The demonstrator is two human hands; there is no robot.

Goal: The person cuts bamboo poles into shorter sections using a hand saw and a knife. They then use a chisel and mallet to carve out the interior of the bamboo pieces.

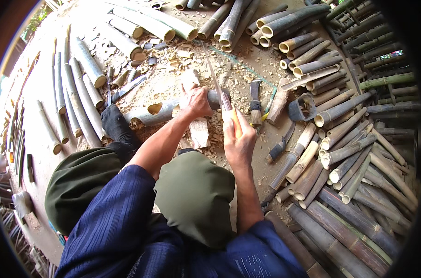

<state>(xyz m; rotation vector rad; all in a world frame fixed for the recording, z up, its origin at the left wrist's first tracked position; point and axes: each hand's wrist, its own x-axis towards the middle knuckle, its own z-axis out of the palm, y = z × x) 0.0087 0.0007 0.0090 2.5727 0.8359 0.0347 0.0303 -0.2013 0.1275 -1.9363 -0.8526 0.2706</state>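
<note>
A short bamboo pole (157,115) with cut-out openings lies crosswise on wooden blocks in front of me. My left hand (196,100) is closed over it near its right end. My right hand (238,136) grips the orange-brown handle of a hand saw (227,105). The saw's narrow blade points away from me and passes by the pole's right end; whether its teeth touch the bamboo I cannot tell. My foot in a dark sock (116,123) rests against the pole's left end. A pale wooden block (199,133) shows under the pole, between my knees.
Wood chips (171,65) litter the floor. A dark-handled blade (255,103), another knife (279,147), a wooden piece (279,103) and a dark container (302,107) lie to the right. Bamboo lengths (344,153) are piled farther right; long poles (83,99) lie at left.
</note>
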